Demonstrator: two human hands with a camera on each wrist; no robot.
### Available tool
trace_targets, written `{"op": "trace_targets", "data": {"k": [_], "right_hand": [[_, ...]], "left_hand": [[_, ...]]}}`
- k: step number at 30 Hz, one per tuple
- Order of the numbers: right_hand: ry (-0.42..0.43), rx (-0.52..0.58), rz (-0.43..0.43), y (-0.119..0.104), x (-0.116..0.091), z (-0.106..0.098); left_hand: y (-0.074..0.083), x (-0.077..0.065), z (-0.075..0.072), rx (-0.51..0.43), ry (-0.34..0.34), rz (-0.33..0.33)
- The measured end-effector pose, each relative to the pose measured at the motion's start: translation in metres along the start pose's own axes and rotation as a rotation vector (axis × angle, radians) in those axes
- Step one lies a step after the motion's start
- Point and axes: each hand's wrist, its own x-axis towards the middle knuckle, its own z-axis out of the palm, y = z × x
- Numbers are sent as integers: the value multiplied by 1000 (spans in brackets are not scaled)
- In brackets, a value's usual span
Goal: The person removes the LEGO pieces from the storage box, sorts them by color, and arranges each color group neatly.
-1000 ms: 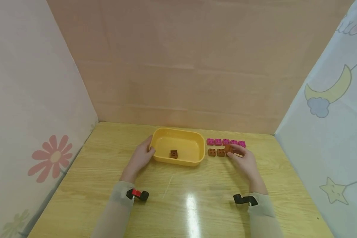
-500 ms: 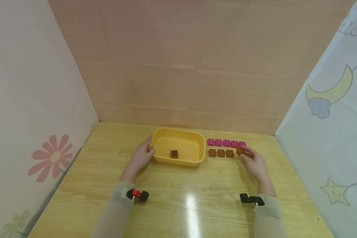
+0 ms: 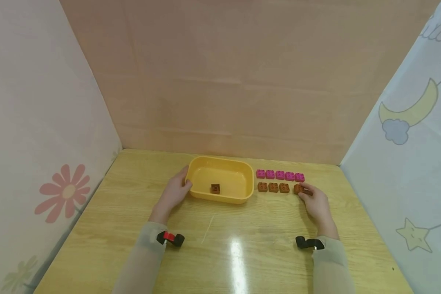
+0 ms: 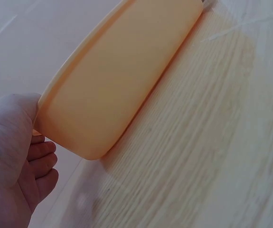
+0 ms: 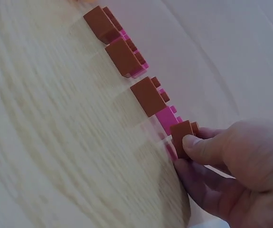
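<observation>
A yellow plastic tray (image 3: 238,200) stands at the back middle of the table, and one brown toy brick (image 3: 215,188) lies inside it. My left hand (image 3: 173,192) grips the tray's left end, thumb at the rim; the left wrist view shows the tray's outer wall (image 4: 103,85). My right hand (image 3: 316,204) pinches another brown brick (image 5: 180,137) between thumb and fingers at the right end of a row. To its left stand three brown bricks (image 3: 273,187), studs up, a small gap from the held one. Behind them runs a row of several pink bricks (image 3: 280,175).
The wooden table (image 3: 242,241) meets a beige back wall (image 3: 227,102) just behind the tray and bricks. White patterned side panels (image 3: 54,122) flank it left and right. Black wrist cameras (image 3: 310,243) sit on both sleeves.
A third brown brick has been let go in the front row. My right hand has moved right and now lowers another brown brick beside it. My left hand stays on the tray.
</observation>
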Motion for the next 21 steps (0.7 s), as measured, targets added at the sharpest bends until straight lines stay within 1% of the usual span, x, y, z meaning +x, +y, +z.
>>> {"op": "trace_targets", "data": {"k": [8,14,21], "right_hand": [[-38,-76,-46,-6,7,0],[-61,-125,-69,-7,11,1],[-86,-161,-92,-7,13,0]], "left_hand": [[0,1,0,19,-3,-9],[-2,1,0,5,-3,5],[0,0,-1,3,-6,-1]]}}
